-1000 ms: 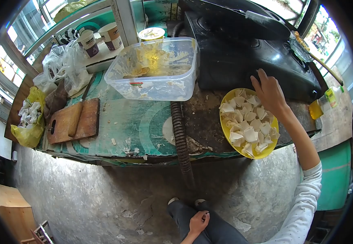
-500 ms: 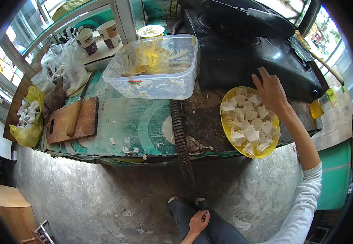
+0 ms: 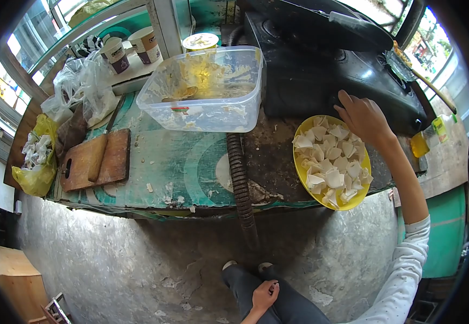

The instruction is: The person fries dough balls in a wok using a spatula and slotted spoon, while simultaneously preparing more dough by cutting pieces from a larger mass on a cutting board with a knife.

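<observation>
My right hand [image 3: 368, 119] reaches over the far right edge of a yellow plate [image 3: 300, 171] to the front of a black gas stove [image 3: 299, 89]. Its thumb and fingers close around a small dark stove knob [image 3: 335, 101], mostly hidden by the fingertips. On the plate lie many folded pale dough wrappers [image 3: 329, 156], apparently filled dumplings. Down in front of my dark trousers, my left hand [image 3: 265, 294] is curled closed; a small dark spot shows at its fingers, too small to name.
A smeared clear plastic tub [image 3: 202, 110] holding a spoon [image 3: 183, 94] stands mid-table. A ribbed hose [image 3: 238, 183] hangs over the front edge. Leftward are a cutting board [image 3: 117, 162] with a wooden-handled tool, plastic bags [image 3: 83, 86] and paper cups [image 3: 117, 56]. A black pan [image 3: 348, 29] sits on the stove.
My right hand has turned, and its raised fingers have bent down around the stove knob. The forearm has shifted slightly right. My left hand and the plate have stayed put.
</observation>
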Tool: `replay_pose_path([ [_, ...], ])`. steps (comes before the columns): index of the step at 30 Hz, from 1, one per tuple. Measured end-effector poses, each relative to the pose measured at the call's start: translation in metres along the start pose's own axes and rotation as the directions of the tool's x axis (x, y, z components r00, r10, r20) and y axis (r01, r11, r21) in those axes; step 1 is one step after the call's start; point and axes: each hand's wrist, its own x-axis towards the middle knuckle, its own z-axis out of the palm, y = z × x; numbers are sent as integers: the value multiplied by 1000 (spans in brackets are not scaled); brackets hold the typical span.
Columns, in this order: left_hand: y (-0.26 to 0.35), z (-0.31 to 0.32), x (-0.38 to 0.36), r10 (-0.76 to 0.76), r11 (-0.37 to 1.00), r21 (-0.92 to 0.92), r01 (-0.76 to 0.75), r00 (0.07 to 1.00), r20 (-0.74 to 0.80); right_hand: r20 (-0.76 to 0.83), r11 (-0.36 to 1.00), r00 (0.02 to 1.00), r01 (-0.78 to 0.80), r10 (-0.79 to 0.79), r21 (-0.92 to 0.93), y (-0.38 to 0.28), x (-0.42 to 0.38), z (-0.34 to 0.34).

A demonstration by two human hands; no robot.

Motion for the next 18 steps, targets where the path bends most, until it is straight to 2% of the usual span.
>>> replay_pose_path([
  [5,1,0,-1,11,1000,-2,-11,1000,-1,-22,1000,1000,3,-3,14,-1,0,1],
  [7,1,0,-2,1,1000,2,-1,1000,2,34,985,994,-106,103,136,-2,1,1],
  [10,-1,0,-2,-9,1000,-19,8,1000,-2,43,959,981,-193,189,208,-6,1,2],
  [13,0,-1,-2,1,1000,-7,-1,1000,4,-35,924,969,-220,243,314,-9,0,7],
  [18,1,0,-2,0,1000,-15,0,1000,13,-33,891,947,-288,319,350,-16,1,7],
])
